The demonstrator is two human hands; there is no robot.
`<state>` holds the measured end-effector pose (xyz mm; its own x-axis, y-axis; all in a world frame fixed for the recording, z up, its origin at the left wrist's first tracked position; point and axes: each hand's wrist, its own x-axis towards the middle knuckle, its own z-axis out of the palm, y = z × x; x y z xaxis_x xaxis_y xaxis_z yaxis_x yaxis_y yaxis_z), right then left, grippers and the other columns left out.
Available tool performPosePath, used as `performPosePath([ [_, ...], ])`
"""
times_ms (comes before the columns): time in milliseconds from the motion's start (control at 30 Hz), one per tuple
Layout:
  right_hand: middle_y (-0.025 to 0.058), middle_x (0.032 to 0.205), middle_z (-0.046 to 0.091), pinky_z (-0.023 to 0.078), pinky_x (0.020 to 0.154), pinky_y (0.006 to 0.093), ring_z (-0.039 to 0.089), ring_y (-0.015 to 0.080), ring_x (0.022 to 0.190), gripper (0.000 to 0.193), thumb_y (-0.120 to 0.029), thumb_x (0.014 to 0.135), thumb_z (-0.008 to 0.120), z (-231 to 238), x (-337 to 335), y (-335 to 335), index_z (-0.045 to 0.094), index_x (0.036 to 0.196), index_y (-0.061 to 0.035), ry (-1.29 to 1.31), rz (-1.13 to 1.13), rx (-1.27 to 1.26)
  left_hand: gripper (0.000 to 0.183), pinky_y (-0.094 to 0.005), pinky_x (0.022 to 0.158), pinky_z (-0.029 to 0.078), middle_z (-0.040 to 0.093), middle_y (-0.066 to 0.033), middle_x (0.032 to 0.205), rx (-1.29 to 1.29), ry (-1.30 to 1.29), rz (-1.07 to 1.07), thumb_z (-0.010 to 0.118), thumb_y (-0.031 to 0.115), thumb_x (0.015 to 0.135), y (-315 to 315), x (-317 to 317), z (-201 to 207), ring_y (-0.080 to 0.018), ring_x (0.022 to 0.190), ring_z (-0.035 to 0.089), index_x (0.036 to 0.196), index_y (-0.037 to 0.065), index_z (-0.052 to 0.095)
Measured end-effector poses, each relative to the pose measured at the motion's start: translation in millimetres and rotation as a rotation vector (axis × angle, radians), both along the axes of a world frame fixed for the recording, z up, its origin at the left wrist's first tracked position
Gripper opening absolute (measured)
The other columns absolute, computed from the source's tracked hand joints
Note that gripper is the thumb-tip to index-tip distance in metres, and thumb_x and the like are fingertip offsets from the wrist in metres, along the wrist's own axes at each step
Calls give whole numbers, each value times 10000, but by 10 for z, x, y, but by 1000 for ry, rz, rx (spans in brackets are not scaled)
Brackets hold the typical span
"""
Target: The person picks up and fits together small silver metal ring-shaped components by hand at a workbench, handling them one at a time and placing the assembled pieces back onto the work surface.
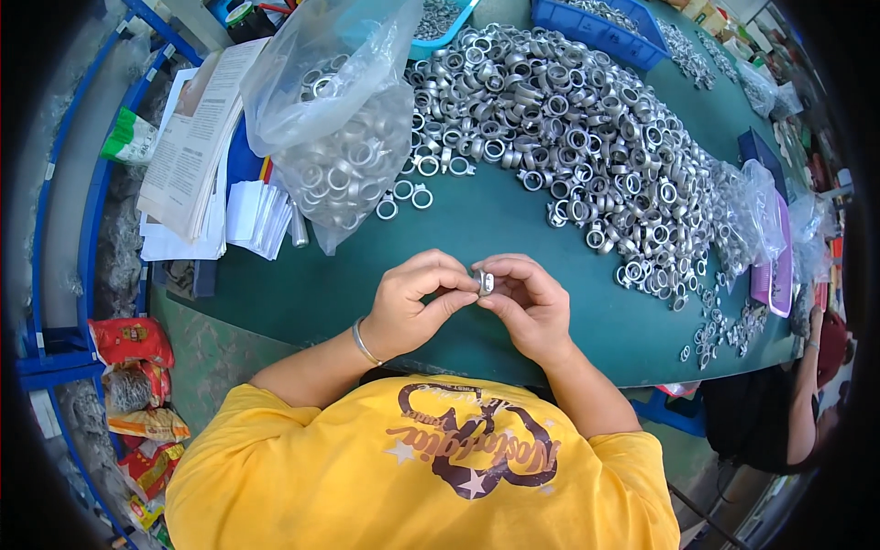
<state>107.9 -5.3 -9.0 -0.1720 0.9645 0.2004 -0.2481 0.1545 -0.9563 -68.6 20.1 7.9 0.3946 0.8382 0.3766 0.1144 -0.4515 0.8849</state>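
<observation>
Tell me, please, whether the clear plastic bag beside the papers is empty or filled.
The bag is not empty: metal rings show through its bulging lower part. Exactly how full, I cannot tell.

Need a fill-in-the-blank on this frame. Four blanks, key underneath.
1. The left hand and right hand meet at a small metal part; the tabletop is ____.
2. A bracelet circles the ____ wrist.
3. Left of the heap of rings is a clear plastic ____ holding more rings.
4. The shirt is mainly ____.

Key: green; left; bag; yellow.
</observation>
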Motion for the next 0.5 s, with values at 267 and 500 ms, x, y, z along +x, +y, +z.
performPosePath([
  [267,127,971,565,515,670,253,594,180,775,322,73,688,691,61,13,30,562,977,13,-437,-190,356,96,-213,618,471,587,-81,904,-294,-175,10,662,-8,775,-63,50,-43,-117,733,581,862,-6,621],
  [500,105,809,584,474,613,277,571,225,698,260,44,647,726,157,-18,32,602,868,-12,-534,-291,530,164,-219,635,507,579,-73,905,-544,-317,17,573,13,849,-34,10,-119,-124,722,596,1006,-25,598],
])
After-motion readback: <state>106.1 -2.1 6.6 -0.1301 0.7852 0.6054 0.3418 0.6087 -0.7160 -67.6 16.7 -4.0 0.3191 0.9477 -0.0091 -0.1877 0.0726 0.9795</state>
